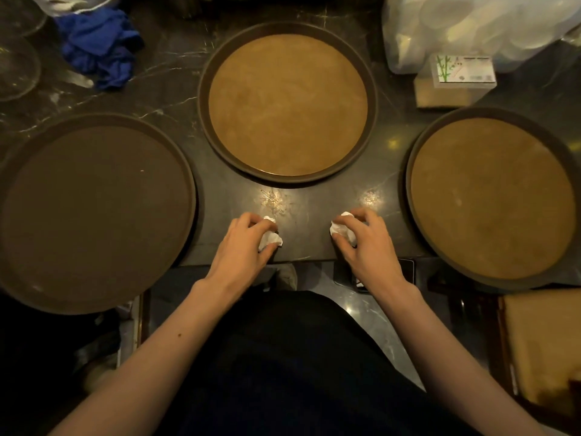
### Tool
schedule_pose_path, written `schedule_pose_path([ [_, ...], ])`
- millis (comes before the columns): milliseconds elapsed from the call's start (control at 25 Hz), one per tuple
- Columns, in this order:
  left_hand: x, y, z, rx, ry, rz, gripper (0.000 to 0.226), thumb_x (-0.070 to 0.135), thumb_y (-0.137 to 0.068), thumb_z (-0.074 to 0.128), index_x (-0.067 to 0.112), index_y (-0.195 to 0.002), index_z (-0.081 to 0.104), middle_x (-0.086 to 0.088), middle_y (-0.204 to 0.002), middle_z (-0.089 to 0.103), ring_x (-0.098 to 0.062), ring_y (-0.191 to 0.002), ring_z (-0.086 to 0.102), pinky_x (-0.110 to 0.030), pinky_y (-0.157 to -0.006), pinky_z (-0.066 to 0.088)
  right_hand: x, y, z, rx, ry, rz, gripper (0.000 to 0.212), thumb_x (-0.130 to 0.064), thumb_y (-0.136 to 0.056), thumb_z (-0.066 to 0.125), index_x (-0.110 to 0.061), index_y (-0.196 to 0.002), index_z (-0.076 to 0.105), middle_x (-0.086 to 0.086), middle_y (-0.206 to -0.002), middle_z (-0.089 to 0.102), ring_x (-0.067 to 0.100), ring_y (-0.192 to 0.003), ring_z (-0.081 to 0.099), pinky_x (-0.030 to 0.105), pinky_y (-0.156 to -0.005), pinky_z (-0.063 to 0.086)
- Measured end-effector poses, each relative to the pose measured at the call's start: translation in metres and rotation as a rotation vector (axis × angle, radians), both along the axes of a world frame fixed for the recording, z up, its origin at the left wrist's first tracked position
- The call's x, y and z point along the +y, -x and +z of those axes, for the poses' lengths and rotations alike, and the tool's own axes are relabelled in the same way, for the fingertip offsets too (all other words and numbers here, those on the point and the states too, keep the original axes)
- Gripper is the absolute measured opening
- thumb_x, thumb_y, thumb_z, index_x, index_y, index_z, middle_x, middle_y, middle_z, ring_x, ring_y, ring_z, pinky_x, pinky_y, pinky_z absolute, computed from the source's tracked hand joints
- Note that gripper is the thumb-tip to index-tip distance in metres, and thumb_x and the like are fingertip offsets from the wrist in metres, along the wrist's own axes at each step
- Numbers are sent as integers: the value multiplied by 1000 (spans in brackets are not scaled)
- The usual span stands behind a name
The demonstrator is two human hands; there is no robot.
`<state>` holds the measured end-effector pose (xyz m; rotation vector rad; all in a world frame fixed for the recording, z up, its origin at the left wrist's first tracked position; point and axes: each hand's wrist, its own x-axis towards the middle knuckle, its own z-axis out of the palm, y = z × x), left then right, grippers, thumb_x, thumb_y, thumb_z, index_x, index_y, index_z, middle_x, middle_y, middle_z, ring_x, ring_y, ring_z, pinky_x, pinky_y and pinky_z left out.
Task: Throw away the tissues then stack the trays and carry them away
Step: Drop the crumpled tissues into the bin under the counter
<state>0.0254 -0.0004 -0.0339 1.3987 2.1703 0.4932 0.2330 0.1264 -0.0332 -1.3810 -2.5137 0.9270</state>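
Note:
Three round trays lie on a dark marble counter: a dark brown tray at the left, a tan tray with a dark rim at the back middle, and a second tan tray at the right. All three are bare. Near the counter's front edge, my left hand is closed around a crumpled white tissue. My right hand grips a second crumpled tissue. Both hands rest low over the counter between the trays.
A crumpled blue cloth lies at the back left beside clear glassware. A tissue box and a plastic bag of containers stand at the back right. A tan box sits low at the right.

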Motion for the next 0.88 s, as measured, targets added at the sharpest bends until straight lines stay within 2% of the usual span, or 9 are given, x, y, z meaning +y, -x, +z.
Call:
schedule_pose_path([
  [120,-3,-1,0,-13,-27,8,28,26,-86,70,25,-113,64,4,-114,52,-15,-107,51,-24,-80,39,1,3,2,-2,-21,29,20,-18,-92,66,-15,-112,69,3,-114,57,21,-109,52,29,-83,43],
  [280,-7,-6,11,-51,-114,11,27,27,-85,70,26,-112,64,11,-110,50,-9,-104,51,-17,-81,39,-5,1,14,81,-77,33,20,-15,-89,69,-15,-109,70,2,-112,59,19,-105,55,24,-83,40],
  [440,-19,-14,30,-103,-208,-24,38,26,-85,71,26,-122,60,6,-116,54,-12,-108,53,-30,-88,49,-27,-3,29,189,-99,-47,19,-16,-90,69,-16,-109,70,2,-111,59,19,-104,57,28,-86,46],
  [600,-38,-16,46,-170,-263,-112,48,24,-85,72,22,-129,56,0,-121,58,-15,-110,56,-39,-90,50,-70,-6,41,210,-162,-92,19,-15,-90,69,-12,-109,71,6,-111,61,20,-104,59,32,-89,48],
  [760,-59,-17,50,-207,-310,-189,55,25,-84,73,15,-134,53,-4,-122,60,-18,-109,57,-37,-93,49,-119,-9,50,226,-191,-169,19,-15,-91,68,-13,-110,70,4,-113,62,14,-107,58,19,-93,42],
  [880,-76,-22,46,-243,-311,-221,55,31,-84,72,12,-133,54,-3,-121,60,-14,-110,55,-27,-93,44,-156,-14,55,222,-180,-254,21,-15,-92,67,-12,-112,70,3,-115,63,13,-109,58,24,-95,45],
])
